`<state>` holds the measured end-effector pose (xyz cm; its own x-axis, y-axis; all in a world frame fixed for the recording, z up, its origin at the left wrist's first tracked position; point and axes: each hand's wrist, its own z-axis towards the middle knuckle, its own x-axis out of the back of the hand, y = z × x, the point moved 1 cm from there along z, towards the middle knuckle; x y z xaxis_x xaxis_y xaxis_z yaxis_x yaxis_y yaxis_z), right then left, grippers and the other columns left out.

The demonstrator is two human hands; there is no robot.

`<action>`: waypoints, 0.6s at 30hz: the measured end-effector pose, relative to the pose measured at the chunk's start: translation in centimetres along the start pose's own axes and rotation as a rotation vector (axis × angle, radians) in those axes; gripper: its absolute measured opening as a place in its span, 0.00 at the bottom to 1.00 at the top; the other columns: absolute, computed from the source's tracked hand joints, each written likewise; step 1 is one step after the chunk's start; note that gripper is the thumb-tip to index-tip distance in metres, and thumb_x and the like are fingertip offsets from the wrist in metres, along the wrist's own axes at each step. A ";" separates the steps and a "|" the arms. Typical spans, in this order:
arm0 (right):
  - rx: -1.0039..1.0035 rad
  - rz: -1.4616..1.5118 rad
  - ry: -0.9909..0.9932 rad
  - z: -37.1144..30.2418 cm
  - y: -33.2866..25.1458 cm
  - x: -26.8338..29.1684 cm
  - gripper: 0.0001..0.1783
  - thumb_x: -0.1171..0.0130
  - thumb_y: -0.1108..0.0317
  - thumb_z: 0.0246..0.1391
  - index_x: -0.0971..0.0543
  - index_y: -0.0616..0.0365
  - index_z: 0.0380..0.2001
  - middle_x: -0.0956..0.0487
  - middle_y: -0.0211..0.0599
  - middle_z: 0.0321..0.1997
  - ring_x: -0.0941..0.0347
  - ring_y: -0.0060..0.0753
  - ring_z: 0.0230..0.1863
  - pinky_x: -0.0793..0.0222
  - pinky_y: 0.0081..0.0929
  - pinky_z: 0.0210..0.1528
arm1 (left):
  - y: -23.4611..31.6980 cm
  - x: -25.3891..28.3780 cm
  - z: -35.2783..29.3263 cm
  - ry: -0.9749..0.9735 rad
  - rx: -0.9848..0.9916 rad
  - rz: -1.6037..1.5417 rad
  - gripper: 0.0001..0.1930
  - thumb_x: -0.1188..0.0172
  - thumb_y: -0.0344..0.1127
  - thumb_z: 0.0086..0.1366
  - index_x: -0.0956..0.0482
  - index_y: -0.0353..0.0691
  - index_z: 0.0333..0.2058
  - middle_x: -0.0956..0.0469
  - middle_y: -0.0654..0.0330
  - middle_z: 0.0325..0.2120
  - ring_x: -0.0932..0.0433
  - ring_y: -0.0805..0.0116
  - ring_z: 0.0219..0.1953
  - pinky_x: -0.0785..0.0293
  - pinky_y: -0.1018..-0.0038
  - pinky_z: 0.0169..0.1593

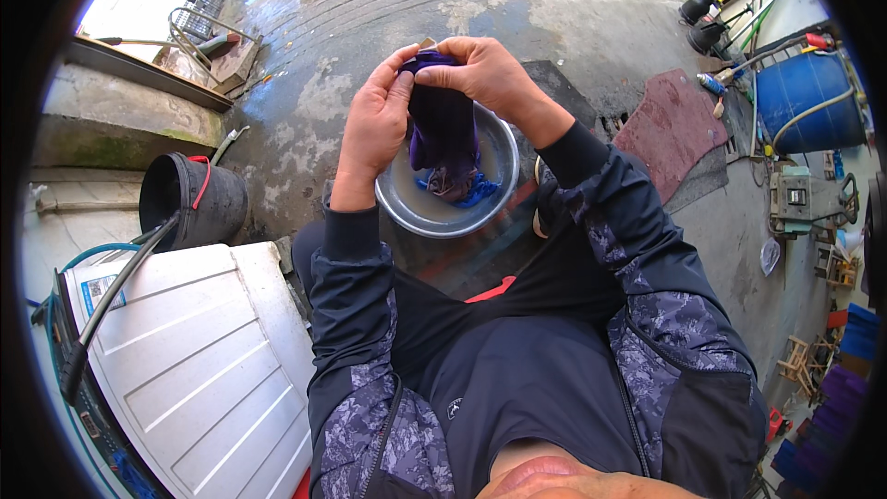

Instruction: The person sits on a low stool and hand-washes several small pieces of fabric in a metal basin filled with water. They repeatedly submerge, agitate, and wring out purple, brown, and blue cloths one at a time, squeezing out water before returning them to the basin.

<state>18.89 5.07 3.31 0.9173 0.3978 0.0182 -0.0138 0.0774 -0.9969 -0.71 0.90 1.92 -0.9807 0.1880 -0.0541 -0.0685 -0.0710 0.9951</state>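
Above a round metal basin [506, 134], I hold up a dark purple cloth [442, 120] by its top edge. My left hand [370, 134] pinches the left corner between thumb and fingers. On the other corner, the thumb and fingers of my right hand [485, 74] are closed. A small tan piece [427, 43] shows between the fingertips; I cannot tell what it is. The cloth hangs down into the basin, its lower end bunched. Bright blue material [480, 192] lies there beside it, in cloudy water [434, 208].
A black bucket [236, 208] with a red handle stands at the left, near a white ribbed panel [199, 342]. On the right are a dark red mat [670, 129], a blue drum [804, 102] and a grey machine [804, 199]. A crate [203, 5] sits far left.
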 end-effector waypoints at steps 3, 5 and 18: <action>0.056 0.050 0.022 -0.3 -0.5 -0.2 0.16 0.23 0.65 0.62 0.12 0.63 0.48 0.11 0.29 0.41 0.18 0.18 0.41 0.19 0.18 0.46 | -0.2 -0.6 0.1 0.035 -0.080 -0.017 0.20 0.45 0.36 0.84 0.26 0.37 0.69 0.16 0.65 0.48 0.19 0.80 0.47 0.19 0.80 0.50; 0.078 0.120 0.034 -0.4 -0.7 -0.3 0.14 0.24 0.66 0.63 0.12 0.63 0.48 0.12 0.28 0.41 0.18 0.17 0.42 0.19 0.18 0.47 | -0.1 -0.9 0.0 0.070 -0.060 -0.076 0.17 0.44 0.32 0.82 0.22 0.34 0.64 0.15 0.66 0.43 0.20 0.81 0.44 0.23 0.83 0.50; 0.320 0.255 0.050 -1.4 -2.2 -0.4 0.11 0.30 0.72 0.67 0.11 0.61 0.50 0.12 0.29 0.45 0.17 0.19 0.47 0.20 0.20 0.53 | -2.6 -1.2 0.2 0.031 0.010 0.654 0.14 0.41 0.37 0.72 0.17 0.39 0.51 0.14 0.42 0.39 0.13 0.44 0.42 0.19 0.57 0.46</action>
<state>19.11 3.48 5.44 0.8866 0.3964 -0.2385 -0.3594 0.2656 -0.8946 0.64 1.03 -0.54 -0.8240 0.0804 0.5608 0.5459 -0.1519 0.8240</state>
